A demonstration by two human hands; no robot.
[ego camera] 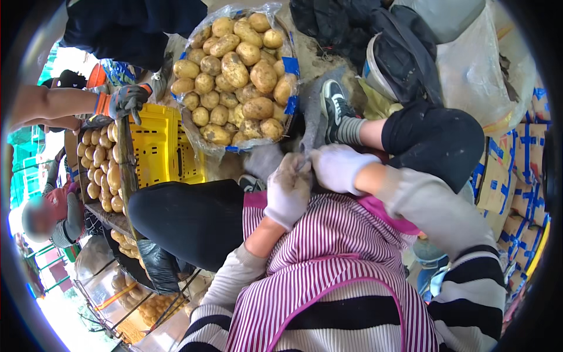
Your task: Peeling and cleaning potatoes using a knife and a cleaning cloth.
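Observation:
My left hand (288,189), in a soiled white glove, is closed on a strip of grey cloth (313,130) above my lap. My right hand (341,167), gloved in white and blurred by motion, meets it from the right, its fingers curled at the same cloth. The fingers hide most of the gripped part. Beyond the hands stands a round basket lined with clear plastic (292,83), heaped with dirt-marked potatoes (235,70). A striped pink and white apron (334,229) covers my lap between my bent knees.
A yellow plastic crate (154,145) stands left of the basket, beside a wooden tray of potatoes (99,154). Another person's gloved hand (129,101) rests at its edge. Further left is a person in red. A white bucket (376,70) and taped cardboard boxes (528,189) are at right.

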